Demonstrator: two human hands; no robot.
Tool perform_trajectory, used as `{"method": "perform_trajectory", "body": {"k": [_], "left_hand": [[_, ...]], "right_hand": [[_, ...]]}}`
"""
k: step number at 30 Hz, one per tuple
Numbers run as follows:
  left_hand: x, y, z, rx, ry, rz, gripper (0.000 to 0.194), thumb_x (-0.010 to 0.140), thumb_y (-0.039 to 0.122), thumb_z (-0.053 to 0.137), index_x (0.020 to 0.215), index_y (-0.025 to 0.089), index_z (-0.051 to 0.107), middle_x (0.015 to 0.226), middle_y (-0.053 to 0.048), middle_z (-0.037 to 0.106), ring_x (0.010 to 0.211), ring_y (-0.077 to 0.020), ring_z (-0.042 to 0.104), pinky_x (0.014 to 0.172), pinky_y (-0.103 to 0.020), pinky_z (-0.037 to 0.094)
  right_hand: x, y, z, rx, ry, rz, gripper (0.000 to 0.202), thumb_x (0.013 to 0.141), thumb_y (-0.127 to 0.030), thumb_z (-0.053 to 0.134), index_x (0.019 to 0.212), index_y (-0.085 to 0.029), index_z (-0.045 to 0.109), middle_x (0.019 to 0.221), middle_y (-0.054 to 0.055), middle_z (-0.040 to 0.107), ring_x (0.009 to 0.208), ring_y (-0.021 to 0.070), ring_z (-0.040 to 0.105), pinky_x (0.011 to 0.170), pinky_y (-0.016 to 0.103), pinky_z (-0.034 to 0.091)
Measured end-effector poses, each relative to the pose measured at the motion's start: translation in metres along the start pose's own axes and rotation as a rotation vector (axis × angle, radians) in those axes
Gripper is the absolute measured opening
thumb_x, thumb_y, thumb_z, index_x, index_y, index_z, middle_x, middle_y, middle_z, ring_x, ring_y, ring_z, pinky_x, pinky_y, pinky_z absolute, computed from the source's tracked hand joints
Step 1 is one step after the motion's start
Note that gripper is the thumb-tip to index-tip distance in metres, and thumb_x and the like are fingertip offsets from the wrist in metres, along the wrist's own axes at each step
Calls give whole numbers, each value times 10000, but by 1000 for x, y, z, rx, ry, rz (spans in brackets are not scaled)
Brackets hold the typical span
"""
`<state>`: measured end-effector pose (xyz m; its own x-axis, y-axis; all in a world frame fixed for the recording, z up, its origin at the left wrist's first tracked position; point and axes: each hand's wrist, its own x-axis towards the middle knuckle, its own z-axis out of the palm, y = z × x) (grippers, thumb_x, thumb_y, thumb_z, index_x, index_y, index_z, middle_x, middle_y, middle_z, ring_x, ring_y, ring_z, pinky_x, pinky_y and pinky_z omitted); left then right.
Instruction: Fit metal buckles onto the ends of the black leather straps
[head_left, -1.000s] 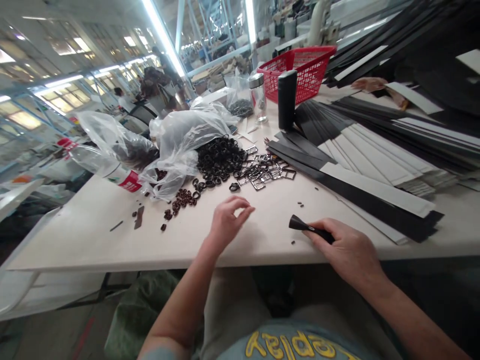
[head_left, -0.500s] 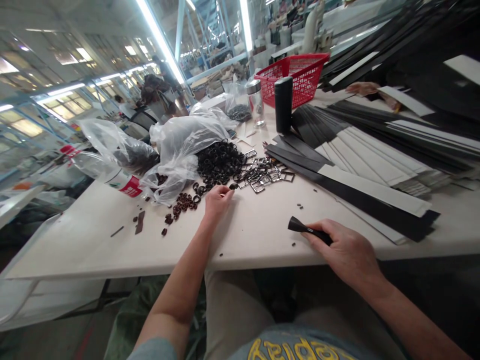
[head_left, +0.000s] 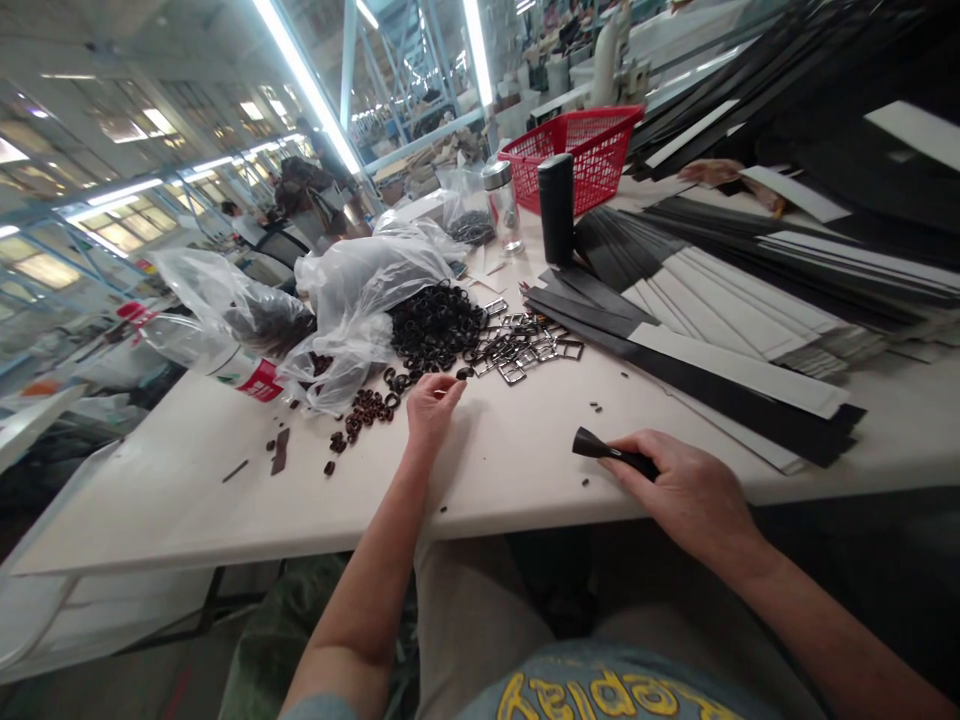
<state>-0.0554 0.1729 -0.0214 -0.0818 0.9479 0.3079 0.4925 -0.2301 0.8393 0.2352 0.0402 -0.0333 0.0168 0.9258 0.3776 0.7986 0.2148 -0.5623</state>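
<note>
1. A plastic bottle (head_left: 217, 355) with a red label lies on its side at the tabletop's (head_left: 187, 480) far left, beside clear plastic bags (head_left: 360, 290).
2. Brown rings (head_left: 367, 408) lie scattered at ten o'clock from the left hand.
3. The left hand (head_left: 430, 405) reaches forward, fingertips pinched narrow at the near edge of the black ring pile (head_left: 435, 325); whether a ring is caught between them I cannot tell.
4. Metal buckles (head_left: 525, 345) lie just right of the pile, at one o'clock from that hand.
5. The right hand (head_left: 686, 490) rests on the tabletop edge, closed around a folded black strap (head_left: 607, 450) whose flared end points left.
6. Black and white strips (head_left: 735, 330) fan out at twelve o'clock from the right hand, with a red basket (head_left: 589, 150) beyond.
</note>
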Motion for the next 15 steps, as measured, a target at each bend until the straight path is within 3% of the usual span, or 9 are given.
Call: {"method": "perform_trajectory", "body": {"k": [6, 11, 15], "left_hand": [[0, -1, 0, 50, -4, 100, 164, 780, 308, 666, 671, 186, 658, 854, -38, 681, 764, -149, 622, 700, -263, 506], [-7, 3, 8, 66, -150, 138, 124, 737, 190, 659, 623, 194, 611, 935, -52, 754, 835, -179, 677, 840, -335, 519], [-11, 11, 9, 46, -228, 173, 114, 749, 214, 685, 644, 204, 641, 1047, -59, 759, 948, -207, 687, 946, -383, 490]], "right_hand": [[-1, 3, 1, 7, -22, 29, 181, 868, -366, 593, 870, -227, 709, 831, 19, 746, 734, 235, 710, 611, 329, 468], [0, 1, 2, -12, -26, 44, 177, 856, -367, 612, 870, -218, 707, 820, 27, 741, 728, 242, 702, 607, 334, 457], [2, -1, 0, 12, -51, 72, 147, 833, -356, 650, 850, -219, 700, 815, 24, 740, 728, 242, 698, 618, 333, 461]]}}
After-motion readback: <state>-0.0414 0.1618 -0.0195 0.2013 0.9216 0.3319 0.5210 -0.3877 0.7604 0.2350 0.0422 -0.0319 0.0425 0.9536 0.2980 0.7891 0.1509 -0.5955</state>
